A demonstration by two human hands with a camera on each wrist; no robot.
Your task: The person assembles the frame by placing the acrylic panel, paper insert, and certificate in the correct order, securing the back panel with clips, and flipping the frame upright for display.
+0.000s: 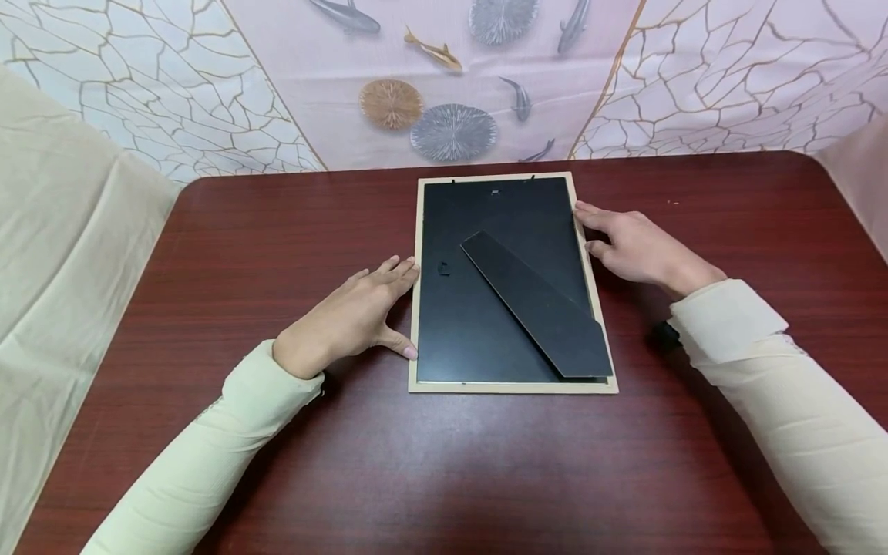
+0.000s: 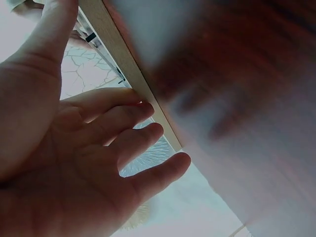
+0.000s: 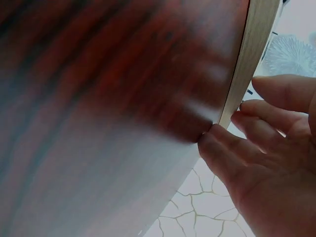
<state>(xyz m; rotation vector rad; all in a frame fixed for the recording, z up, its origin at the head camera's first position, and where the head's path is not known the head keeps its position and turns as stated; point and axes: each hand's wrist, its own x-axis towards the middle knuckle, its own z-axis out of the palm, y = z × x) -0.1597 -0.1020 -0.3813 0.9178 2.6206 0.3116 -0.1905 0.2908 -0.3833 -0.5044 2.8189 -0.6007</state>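
Note:
A picture frame (image 1: 499, 308) lies back side up on the table, with a pale wooden border and a black backing board. Its black easel stand (image 1: 537, 308) lies slantwise across the board, from upper left to lower right. My left hand (image 1: 357, 308) touches the frame's left edge with fingers extended and thumb spread lower down; in the left wrist view its fingertips meet the wooden side (image 2: 123, 59). On the opposite side my right hand (image 1: 638, 247) touches the upper right edge, fingers mostly straight; the right wrist view shows fingertips against the wooden side (image 3: 247, 64).
The dark red wooden table (image 1: 486, 470) spreads around the frame. Behind it hangs a patterned cloth (image 1: 451, 85) with fish and round leaf shapes. Pale fabric (image 1: 62, 270) drapes along the left side. A small dark object (image 1: 664, 334) shows at the right cuff.

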